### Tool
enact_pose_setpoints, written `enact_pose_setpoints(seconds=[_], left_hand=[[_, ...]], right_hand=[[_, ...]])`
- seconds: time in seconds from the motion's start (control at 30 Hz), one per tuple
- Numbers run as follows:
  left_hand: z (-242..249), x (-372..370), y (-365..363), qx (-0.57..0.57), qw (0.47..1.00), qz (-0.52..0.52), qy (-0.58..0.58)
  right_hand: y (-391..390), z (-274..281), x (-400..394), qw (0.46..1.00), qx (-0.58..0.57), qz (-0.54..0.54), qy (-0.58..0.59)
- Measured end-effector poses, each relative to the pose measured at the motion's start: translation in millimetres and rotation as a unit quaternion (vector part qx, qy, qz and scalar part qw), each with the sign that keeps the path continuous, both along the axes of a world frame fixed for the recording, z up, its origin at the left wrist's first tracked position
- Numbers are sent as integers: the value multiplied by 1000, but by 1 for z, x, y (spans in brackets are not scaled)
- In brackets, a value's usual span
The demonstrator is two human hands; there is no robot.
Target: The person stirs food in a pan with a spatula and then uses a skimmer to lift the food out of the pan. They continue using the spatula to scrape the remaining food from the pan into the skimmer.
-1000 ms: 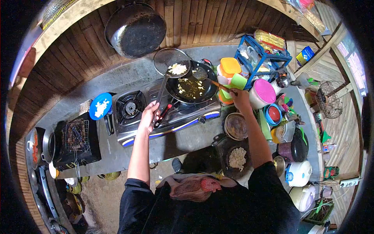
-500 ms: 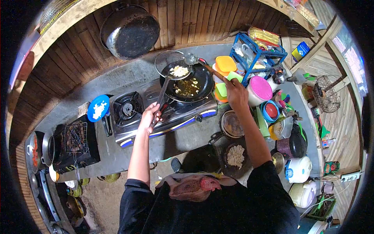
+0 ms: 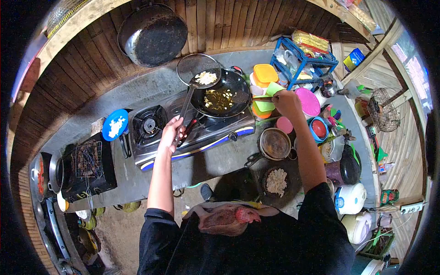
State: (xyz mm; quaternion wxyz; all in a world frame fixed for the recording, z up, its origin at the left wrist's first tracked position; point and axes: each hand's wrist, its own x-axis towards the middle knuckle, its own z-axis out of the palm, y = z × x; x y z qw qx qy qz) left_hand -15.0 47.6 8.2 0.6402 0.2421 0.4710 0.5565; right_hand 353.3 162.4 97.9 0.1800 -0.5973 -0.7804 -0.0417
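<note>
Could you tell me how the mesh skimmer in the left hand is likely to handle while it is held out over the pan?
The mesh skimmer probably feels light but front-heavy: the left hand grips the far end of its long handle. Its shallow basket holds loose pale food, so a tilt would likely spill it. The wire mesh looks stiff.

round black frying pan: yellowish bits | round blue plastic plate: white pieces | square orange plastic lid | round pink plastic lid | blue wire rack

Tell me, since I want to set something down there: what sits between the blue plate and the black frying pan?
In the head view, the stove's unlit left burner lies between the blue plate and the frying pan.
</note>
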Motion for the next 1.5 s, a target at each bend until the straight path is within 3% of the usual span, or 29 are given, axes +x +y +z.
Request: enact_pose_setpoints(seconds=[0.23, 0.33, 0.47, 0.57, 0.77, 0.83, 0.87, 0.93, 0.97, 1.23, 1.37, 1.43, 1.5], left_hand=[[3, 2, 0, -9, 1000, -1, -5], [2, 1, 2, -11, 1000, -4, -8], [1, -2, 5, -14, 1000, -13, 9], [3, -2, 5, -9, 1000, -12, 6], [3, -2, 8, -13, 1000, -12, -3], [3, -2, 9, -13, 1000, -12, -4], [3, -2, 10, -18, 1000, -8, -3], [2, -2, 11, -24, 1000, -4, -2], [2, -2, 12, -23, 1000, -6, -1], [0, -5, 14, -20, 1000, -15, -16], [0, -4, 14, -33, 999, 3, -7], [-1, -4, 13, -35, 999, 6, -8], [-2, -5, 12, -21, 1000, -11, -10]], right_hand=[[30, -20, -12, 989, 79, 103, -71], [43, -25, -20, 976, 31, 146, -161], [35, -20, -33, 976, 27, 163, -145], [44, -35, -32, 983, -9, 100, -152], [59, -81, -19, 995, -63, 20, -70], [63, -97, -12, 987, 23, 126, -97], [65, -105, -11, 987, 23, 127, -97], [64, -110, -13, 991, -1, 129, 42], [65, -113, -14, 991, -1, 130, 42], [66, -124, -39, 980, -136, 57, 135], [58, -126, -45, 973, -145, 87, 159], [56, -132, -47, 938, -217, 76, 260], [48, -128, -42, 929, -240, 74, 272]])
